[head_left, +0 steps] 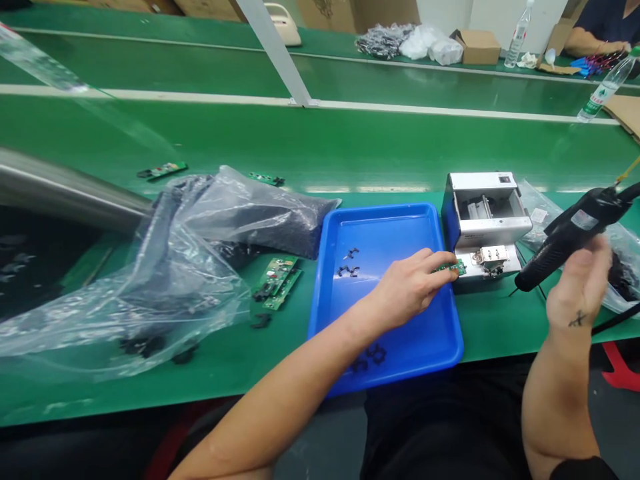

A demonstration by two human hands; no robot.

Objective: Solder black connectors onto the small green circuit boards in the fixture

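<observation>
My left hand (413, 283) reaches over the right side of a blue tray (385, 300). Between its thumb and fingers it pinches a small green circuit board (459, 267), close to the front of a silver screw feeder (487, 223). At the right, my right hand (580, 283) is against a black electric screwdriver (567, 237), its fingers bent up around the handle and partly hidden. The screwdriver is tilted, its bit pointing down and left toward the feeder. Small black plastic parts (349, 270) lie in the tray.
Left of the tray are more circuit boards (277, 283) and a clear bag (265, 213) full of dark parts. Another plastic bag (535, 223) lies behind the screwdriver. A water bottle (603, 93) stands at the back right, near another person's arm (590, 43).
</observation>
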